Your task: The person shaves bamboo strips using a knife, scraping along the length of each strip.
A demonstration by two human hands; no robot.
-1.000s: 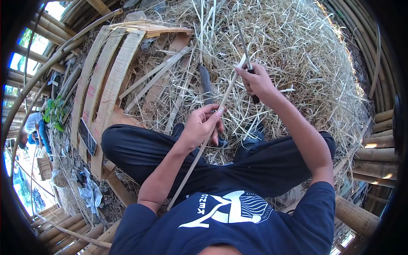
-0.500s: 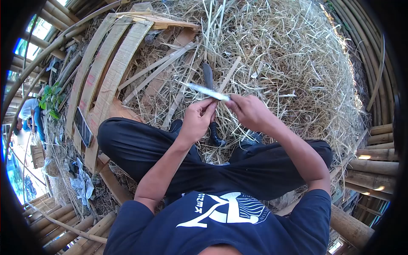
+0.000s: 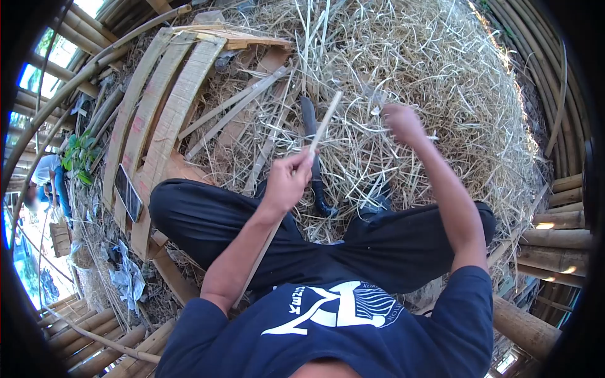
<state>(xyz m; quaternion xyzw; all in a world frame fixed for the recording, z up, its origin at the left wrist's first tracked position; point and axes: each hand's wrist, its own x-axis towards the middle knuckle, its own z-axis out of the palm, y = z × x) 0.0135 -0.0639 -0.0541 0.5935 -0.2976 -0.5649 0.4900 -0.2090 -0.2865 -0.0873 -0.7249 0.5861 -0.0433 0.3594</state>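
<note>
My left hand (image 3: 287,184) is closed around a thin pale bamboo strip (image 3: 328,120), whose upper end points up and right over the shavings and whose lower part runs down beside my forearm. My right hand (image 3: 404,125), blurred by motion, is raised to the right of the strip, apart from it. It is closed on a knife (image 3: 373,93), whose blade is a faint smear up and left of the fingers. Between my knees a large dark-bladed knife (image 3: 309,120) lies on the shavings, its black handle toward me.
Pale shavings (image 3: 441,75) cover the ground ahead. Wooden slats (image 3: 179,101) stand at the left, with a phone (image 3: 129,193) on them. Split strips (image 3: 242,101) lie beside the slats. Another person (image 3: 49,179) bends down at far left. Bamboo poles (image 3: 554,237) line the right.
The knife passed from above the strip to across it near my left fingers, then swung away up and right with my right hand. The strip again points up and right in my left hand.
</note>
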